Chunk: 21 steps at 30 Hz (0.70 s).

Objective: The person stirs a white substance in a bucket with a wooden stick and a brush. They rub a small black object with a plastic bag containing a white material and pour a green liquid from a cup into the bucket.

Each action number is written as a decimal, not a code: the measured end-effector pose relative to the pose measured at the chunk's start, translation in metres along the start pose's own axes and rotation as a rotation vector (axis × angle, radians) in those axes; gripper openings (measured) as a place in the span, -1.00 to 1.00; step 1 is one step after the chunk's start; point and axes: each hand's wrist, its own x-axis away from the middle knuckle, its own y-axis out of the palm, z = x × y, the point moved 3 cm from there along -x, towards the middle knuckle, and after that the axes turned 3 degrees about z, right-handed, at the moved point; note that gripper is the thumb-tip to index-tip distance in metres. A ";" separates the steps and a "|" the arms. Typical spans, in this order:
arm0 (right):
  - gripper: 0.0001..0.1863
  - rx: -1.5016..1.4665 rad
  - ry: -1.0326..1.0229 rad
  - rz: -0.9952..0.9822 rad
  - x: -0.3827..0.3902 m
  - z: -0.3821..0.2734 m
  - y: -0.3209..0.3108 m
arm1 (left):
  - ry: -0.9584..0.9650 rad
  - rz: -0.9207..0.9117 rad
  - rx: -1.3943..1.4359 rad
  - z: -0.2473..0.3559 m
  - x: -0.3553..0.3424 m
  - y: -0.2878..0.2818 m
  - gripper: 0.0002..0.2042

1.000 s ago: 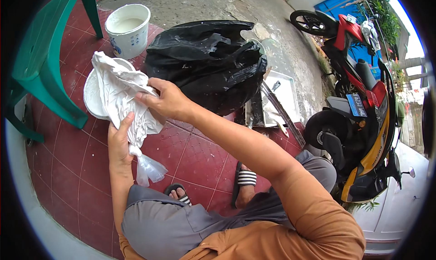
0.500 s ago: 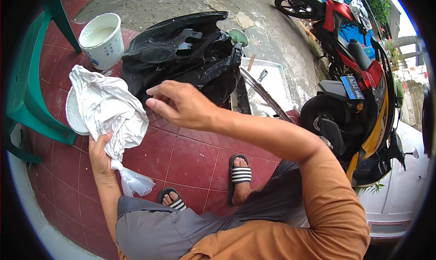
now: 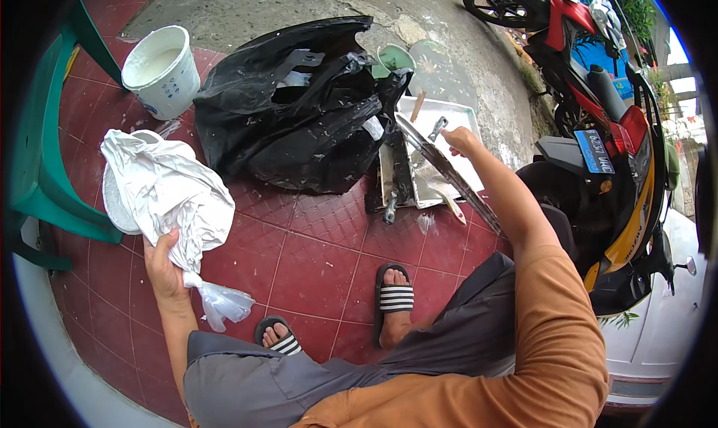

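My left hand (image 3: pixel 163 267) grips the gathered neck of a crumpled white plastic bag (image 3: pixel 176 196), whose clear loose end (image 3: pixel 226 303) hangs below the fingers. A rounded white thing (image 3: pixel 120 188) shows behind the bag; its kind is hidden. My right hand (image 3: pixel 465 141) reaches over a white tray (image 3: pixel 467 114), arm stretched out, fingers partly bent. Its fingertips are at the grey-blue handle of a putty knife (image 3: pixel 439 126) lying in the tray; whether they touch it I cannot tell. A brush with a pale handle (image 3: pixel 451 203) lies at the tray's near edge.
A white bucket (image 3: pixel 161 76) stands beside a green plastic chair (image 3: pixel 45 159). A large black plastic bag (image 3: pixel 284 114) is spread in the middle, near a green pot (image 3: pixel 393 59). A long spattered metal strip (image 3: pixel 449 170) crosses the tray. A motorbike (image 3: pixel 598 166) stands at right.
My right hand has moved from beside the white bag rightward to the tray, uncovering the pale-handled brush. My left hand still holds the bag, slightly lower in view.
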 end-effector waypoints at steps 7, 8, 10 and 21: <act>-0.33 -0.028 0.010 0.116 -0.047 0.023 0.034 | -0.011 -0.011 -0.053 -0.029 0.018 0.015 -0.35; -0.38 -0.045 0.010 0.148 -0.047 0.015 0.035 | -0.032 -0.034 -0.077 -0.032 0.022 0.015 -0.35; -0.46 -0.124 0.034 0.225 -0.041 0.004 0.041 | -0.071 -0.069 -0.110 -0.040 0.032 0.011 -0.36; -0.62 -0.798 -0.070 0.768 -0.008 0.002 -0.042 | -0.249 -0.258 -0.215 -0.088 0.061 0.003 -0.47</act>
